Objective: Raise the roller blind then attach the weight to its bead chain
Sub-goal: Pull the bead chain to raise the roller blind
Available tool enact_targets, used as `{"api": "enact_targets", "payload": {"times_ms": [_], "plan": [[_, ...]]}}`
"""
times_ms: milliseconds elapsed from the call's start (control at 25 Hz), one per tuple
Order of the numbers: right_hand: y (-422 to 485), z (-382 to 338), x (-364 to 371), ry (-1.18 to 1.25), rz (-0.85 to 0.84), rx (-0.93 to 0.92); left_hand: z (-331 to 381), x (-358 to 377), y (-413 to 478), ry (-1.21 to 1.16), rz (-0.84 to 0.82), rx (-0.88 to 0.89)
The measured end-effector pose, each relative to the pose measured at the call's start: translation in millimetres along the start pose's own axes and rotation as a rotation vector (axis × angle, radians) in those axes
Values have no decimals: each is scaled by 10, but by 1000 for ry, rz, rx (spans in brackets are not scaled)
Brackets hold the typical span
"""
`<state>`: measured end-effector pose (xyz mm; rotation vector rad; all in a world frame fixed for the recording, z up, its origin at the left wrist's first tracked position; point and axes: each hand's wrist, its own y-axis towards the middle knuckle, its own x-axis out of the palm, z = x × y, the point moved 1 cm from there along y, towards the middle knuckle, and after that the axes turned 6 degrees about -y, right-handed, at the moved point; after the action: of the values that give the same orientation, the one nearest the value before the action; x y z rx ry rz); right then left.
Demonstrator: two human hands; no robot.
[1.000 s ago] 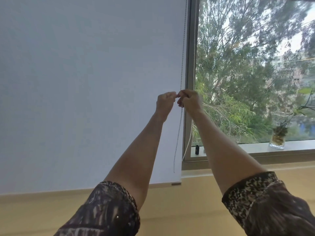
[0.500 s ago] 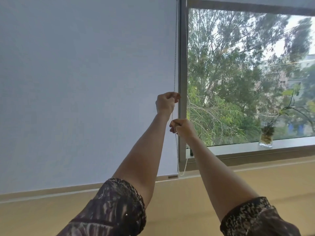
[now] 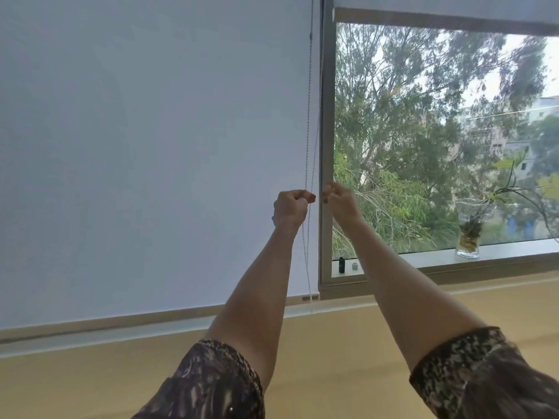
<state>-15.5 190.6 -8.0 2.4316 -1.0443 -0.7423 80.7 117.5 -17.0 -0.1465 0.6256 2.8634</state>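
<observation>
- The roller blind [image 3: 151, 146] hangs almost fully down; its bottom bar sits just below the level of the window sill [image 3: 499, 252], so little raising has been achieved yet.
- The bead chain [image 3: 308, 131] runs down the blind's right edge, just left of the window frame [image 3: 326, 146], and its loop ends near the bottom bar.
- The left hand [image 3: 290, 207] is closed in a fist on the chain, level with the middle of the window frame.
- The right hand [image 3: 340, 201] is curled shut at the frame beside the left hand; whether it pinches a strand cannot be told, as the chain is too thin to make out there.
- Half a second earlier the right hand was lower than the left, at the end of a downward pull; it has now come back up level with it. A second ago the two hands were also side by side.
- That pattern suggests a hand-over-hand pull cycle: the right hand has probably reset for another stroke.
- The blind's bottom edge looks barely shifted against the sill, so many more pulls seem needed.
- A small dark object [image 3: 341, 265] and a pale one [image 3: 354, 265] stand on the sill at the frame's foot; either may be the weight, but that is unclear.
</observation>
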Motion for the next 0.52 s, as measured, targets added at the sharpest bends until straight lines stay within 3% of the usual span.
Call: {"api": "enact_targets", "payload": {"times_ms": [120, 280, 440, 520], "plan": [[243, -413, -92, 2, -5, -61, -78, 29, -151, 54, -45, -13], [454, -808, -47, 207, -51, -26, -192, 39, -350, 137, -88, -30], [405, -905, 101, 282, 135, -43, -271, -66, -443, 239, -105, -15], [353, -849, 129, 259, 174, -75, -309, -160, -377, 251, -193, 11]]}}
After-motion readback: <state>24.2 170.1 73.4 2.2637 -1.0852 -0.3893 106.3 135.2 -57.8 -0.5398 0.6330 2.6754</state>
